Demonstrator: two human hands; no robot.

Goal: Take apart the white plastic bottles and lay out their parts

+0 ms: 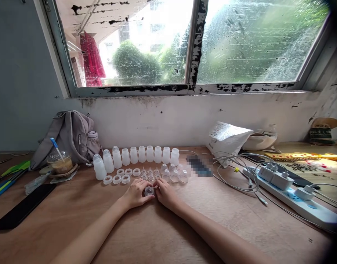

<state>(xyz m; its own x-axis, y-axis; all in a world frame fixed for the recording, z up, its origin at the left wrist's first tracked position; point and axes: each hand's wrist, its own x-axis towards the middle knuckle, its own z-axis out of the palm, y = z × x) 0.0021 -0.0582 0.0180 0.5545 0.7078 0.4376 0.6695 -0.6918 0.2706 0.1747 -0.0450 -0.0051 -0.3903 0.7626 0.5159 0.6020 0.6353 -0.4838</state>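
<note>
My left hand (135, 193) is closed round the left side of a small clear nipple in a ring (149, 191), just above the wooden table. Against its right side is my right hand (165, 191), fingers bent together; what its fingertips pinch is too small to make out. Behind my hands lie several clear nipples (150, 172), with white rings (116, 179) to their left and clear domed caps (174, 176) to their right. A row of frosted bottles (141, 154) stands farther back; the leftmost ones (99, 167) have caps on.
A drink cup (61, 162), a grey backpack (72, 135) and a black phone-like slab (24, 207) are at the left. On the right are a white pouch (229, 139), tangled cables (234, 183) and a power strip (295, 198) with plugs. A window (193, 90) is behind.
</note>
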